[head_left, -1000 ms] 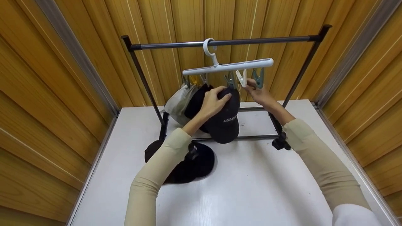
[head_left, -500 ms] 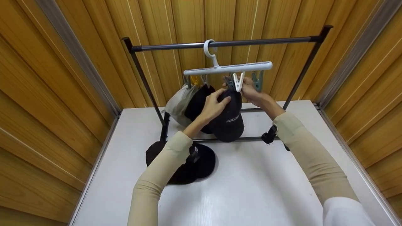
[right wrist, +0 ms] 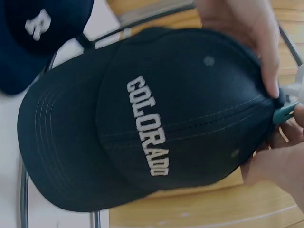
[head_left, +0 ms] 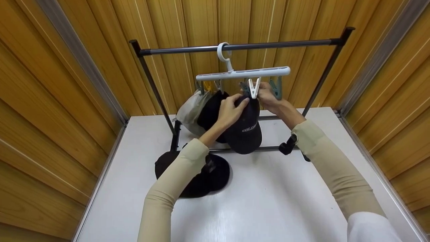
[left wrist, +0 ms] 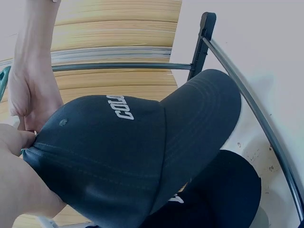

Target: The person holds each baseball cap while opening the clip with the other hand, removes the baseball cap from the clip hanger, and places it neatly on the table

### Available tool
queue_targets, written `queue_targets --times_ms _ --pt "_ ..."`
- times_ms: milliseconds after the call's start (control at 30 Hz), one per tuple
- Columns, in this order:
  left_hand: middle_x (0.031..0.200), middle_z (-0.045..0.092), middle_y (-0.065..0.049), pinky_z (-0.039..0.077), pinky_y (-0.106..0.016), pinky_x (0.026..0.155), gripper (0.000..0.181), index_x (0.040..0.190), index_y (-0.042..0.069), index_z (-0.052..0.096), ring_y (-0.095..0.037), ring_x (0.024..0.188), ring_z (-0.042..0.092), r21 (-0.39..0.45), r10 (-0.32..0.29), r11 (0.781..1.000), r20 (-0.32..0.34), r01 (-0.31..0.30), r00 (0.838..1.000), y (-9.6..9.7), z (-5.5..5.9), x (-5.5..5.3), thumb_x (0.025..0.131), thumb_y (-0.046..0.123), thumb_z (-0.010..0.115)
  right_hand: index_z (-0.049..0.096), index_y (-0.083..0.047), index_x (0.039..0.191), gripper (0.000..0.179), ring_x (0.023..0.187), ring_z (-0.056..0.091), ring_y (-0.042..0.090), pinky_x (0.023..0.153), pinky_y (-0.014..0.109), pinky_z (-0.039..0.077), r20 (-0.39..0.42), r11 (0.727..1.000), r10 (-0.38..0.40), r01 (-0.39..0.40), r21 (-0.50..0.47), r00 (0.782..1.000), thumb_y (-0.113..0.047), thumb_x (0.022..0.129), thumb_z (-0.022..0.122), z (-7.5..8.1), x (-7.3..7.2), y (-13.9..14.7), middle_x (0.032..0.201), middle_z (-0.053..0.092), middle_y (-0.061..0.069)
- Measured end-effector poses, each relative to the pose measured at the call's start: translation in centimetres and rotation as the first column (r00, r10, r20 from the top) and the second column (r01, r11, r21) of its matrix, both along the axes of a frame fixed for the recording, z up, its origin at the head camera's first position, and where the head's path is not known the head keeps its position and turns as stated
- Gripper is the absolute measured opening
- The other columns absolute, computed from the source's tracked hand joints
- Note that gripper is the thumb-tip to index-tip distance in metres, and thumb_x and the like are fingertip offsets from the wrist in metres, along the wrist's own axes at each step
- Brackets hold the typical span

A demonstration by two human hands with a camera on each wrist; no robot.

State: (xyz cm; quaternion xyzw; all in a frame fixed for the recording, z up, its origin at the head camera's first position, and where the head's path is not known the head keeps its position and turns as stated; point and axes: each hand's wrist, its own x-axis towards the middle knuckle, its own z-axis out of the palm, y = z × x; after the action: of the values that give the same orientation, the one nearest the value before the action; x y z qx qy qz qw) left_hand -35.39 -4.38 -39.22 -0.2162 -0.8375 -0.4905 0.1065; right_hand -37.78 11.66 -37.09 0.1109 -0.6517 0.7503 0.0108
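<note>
A black cap (head_left: pixel 247 129) lettered COLORADO hangs by its crown from a dark green clip (right wrist: pixel 285 114) under the white hanger (head_left: pixel 255 72). My left hand (head_left: pixel 230 111) pinches the crown of the cap near the top, thumb in front. Behind the white clip (head_left: pixel 254 88), my right hand (head_left: pixel 268 95) reaches round the dark green clip and pinches it at the cap's top edge; its fingers are partly hidden in the head view. In the left wrist view, the right hand (left wrist: pixel 38 90) is beside the crown, close to the left hand (left wrist: pixel 21 180).
Left of it hang another dark cap (head_left: pixel 210 112) and pale caps (head_left: pixel 189 112). Another green clip (head_left: pixel 277 88) hangs at the hanger's right end. Dark caps (head_left: pixel 220 173) lie on the white table (head_left: pixel 268 208) beneath the left forearm. A black rack rail (head_left: pixel 285 43) carries the hanger.
My right hand has moved left from beside the white clip to the dark green clip. The white clip has shifted left, and the cap has turned slightly right; my left hand keeps its hold.
</note>
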Motion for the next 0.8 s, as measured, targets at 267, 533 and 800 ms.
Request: queue_targets --times_ms 267,533,800 --pt "0.111 0.076 -0.012 0.053 -0.034 0.091 0.024 0.114 0.004 0.074 -0.022 0.101 0.07 0.028 -0.013 1.0 0.044 0.012 0.999 0.1 0.0 0.23 0.101 0.022 0.064 0.077 -0.023 0.08 0.045 0.083 0.07 0.002 0.086 0.019 0.047 0.022 1.0 0.001 -0.001 0.006 1.0 0.003 0.103 0.048 0.18 0.12 0.32 0.076 0.076 -0.01" --pt "0.107 0.076 -0.011 0.051 -0.028 0.081 0.023 0.112 0.003 0.074 -0.015 0.091 0.066 -0.011 -0.049 0.999 0.05 0.049 0.998 0.34 0.04 0.57 0.101 0.021 0.063 0.077 -0.023 0.082 0.044 0.093 0.066 0.001 0.103 0.027 0.034 0.041 0.996 -0.025 0.022 0.084 0.999 0.002 0.103 0.048 0.64 0.37 0.87 0.078 0.077 -0.013" --pt "0.096 0.074 -0.01 0.047 -0.025 0.074 0.022 0.104 0.002 0.073 -0.013 0.082 0.061 -0.039 -0.037 0.998 0.078 0.041 0.996 0.54 -0.05 1.02 0.1 0.022 0.065 0.075 -0.022 0.079 0.04 0.097 0.06 0.005 0.099 0.024 0.036 0.057 0.991 -0.07 0.063 0.117 0.996 0.003 0.1 0.051 0.92 0.43 0.83 0.076 0.075 -0.015"
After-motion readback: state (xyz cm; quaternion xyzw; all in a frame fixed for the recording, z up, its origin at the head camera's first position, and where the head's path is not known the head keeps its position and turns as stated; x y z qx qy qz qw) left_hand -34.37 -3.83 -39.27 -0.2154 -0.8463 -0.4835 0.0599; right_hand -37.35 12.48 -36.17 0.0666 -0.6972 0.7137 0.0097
